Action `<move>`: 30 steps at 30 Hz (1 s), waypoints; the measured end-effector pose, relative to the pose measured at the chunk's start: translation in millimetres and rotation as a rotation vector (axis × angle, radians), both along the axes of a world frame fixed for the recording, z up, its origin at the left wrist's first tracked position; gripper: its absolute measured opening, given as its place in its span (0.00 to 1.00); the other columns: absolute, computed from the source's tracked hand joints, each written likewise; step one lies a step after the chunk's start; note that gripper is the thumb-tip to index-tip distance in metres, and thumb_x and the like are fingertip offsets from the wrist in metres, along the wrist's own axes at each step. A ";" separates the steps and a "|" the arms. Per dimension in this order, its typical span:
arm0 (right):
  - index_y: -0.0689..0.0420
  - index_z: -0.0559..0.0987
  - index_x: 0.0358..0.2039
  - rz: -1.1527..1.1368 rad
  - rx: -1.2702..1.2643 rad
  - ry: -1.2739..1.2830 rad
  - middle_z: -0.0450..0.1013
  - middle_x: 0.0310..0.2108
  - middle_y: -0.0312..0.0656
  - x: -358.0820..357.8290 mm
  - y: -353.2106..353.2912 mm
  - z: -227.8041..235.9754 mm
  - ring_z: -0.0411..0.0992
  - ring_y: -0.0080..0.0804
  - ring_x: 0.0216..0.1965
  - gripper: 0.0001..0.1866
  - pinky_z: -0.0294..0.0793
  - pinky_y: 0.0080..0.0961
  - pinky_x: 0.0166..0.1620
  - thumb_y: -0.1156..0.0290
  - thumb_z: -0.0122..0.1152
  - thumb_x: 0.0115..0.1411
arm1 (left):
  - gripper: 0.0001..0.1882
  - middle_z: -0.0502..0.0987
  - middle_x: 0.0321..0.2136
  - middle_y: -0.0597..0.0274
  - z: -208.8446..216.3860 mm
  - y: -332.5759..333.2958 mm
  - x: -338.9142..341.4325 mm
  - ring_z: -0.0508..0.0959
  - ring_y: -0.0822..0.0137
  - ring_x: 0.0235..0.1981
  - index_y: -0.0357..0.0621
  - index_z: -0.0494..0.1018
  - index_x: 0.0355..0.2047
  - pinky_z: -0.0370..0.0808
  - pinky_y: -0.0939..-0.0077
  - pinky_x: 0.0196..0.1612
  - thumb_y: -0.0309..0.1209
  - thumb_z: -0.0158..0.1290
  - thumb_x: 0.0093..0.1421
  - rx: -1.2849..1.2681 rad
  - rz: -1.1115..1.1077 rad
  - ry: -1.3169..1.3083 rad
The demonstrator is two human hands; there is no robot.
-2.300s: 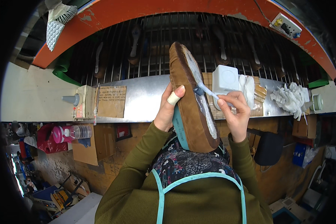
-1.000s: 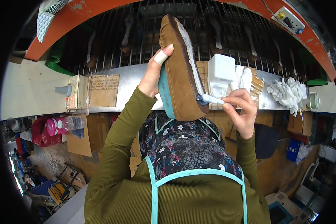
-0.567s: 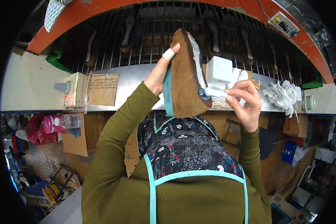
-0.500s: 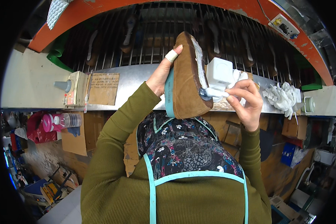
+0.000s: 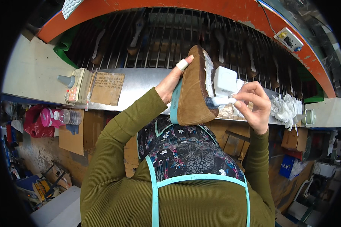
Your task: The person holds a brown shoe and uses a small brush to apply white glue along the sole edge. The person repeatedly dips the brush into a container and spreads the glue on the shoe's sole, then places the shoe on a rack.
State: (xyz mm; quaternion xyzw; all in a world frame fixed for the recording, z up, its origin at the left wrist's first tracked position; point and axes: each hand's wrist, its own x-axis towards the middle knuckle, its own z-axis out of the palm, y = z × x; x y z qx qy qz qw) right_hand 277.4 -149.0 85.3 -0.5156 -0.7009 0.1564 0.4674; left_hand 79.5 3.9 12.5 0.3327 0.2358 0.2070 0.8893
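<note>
In the head view, the left hand (image 5: 172, 83) is clamped on a brown shoe (image 5: 195, 92), its taped thumb pressed against the side while the other fingers are hidden behind. The shoe stands roughly upright in the air over the front edge of the metal bench (image 5: 142, 85), sole turned to the right, with a teal form (image 5: 174, 104) showing along its left side. The right hand (image 5: 257, 104) pinches a white-handled brush (image 5: 223, 101) between thumb and fingers, and the dark bristles touch the sole at its near, lower end. The hands are well apart, joined only through shoe and brush. As for progress, a white coat (image 5: 209, 72) already covers much of the visible sole from the far end downward, inside a dark rim, so the coating looks well advanced. The patch under the bristles appears to be the part being worked; whether it is fully covered cannot be told, since the sole is seen at a slant and the brush hides it. Behind, several dark shoes (image 5: 132, 50) on the barred rack (image 5: 166, 41) show pale strips, which suggests that they are coated already.
</note>
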 end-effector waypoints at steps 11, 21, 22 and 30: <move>0.58 0.84 0.32 0.070 0.040 0.054 0.69 0.31 0.36 -5.0 14.3 2.6 0.68 0.20 0.28 0.10 0.65 0.16 0.27 0.77 0.71 0.47 | 0.30 0.73 0.50 0.61 -9.0 -16.0 -2.4 0.76 0.67 0.46 0.49 0.67 0.55 0.76 0.68 0.47 0.56 0.47 0.62 -0.328 -0.274 -0.196; 0.56 0.84 0.31 0.324 -0.005 0.064 0.71 0.29 0.35 -4.6 53.5 -1.1 0.68 0.25 0.30 0.10 0.67 0.21 0.31 0.74 0.72 0.46 | 0.26 0.76 0.39 0.51 -3.5 -52.4 -24.6 0.80 0.63 0.38 0.35 0.62 0.55 0.82 0.73 0.42 0.26 0.56 0.58 0.150 -0.615 -0.124; 0.57 0.84 0.32 0.367 -0.030 0.068 0.71 0.30 0.35 -4.1 58.3 -2.0 0.67 0.23 0.29 0.09 0.67 0.20 0.30 0.74 0.71 0.47 | 0.26 0.76 0.39 0.51 -0.9 -56.2 -23.8 0.80 0.63 0.38 0.35 0.62 0.55 0.82 0.73 0.42 0.27 0.56 0.59 0.167 -0.658 -0.114; 0.56 0.84 0.33 0.608 -0.218 0.114 0.71 0.32 0.35 -1.9 94.4 -9.3 0.68 0.21 0.30 0.09 0.67 0.18 0.28 0.72 0.71 0.50 | 0.26 0.75 0.40 0.50 6.9 -75.8 -5.6 0.79 0.63 0.39 0.35 0.61 0.56 0.81 0.73 0.43 0.32 0.52 0.60 0.221 -0.820 -0.097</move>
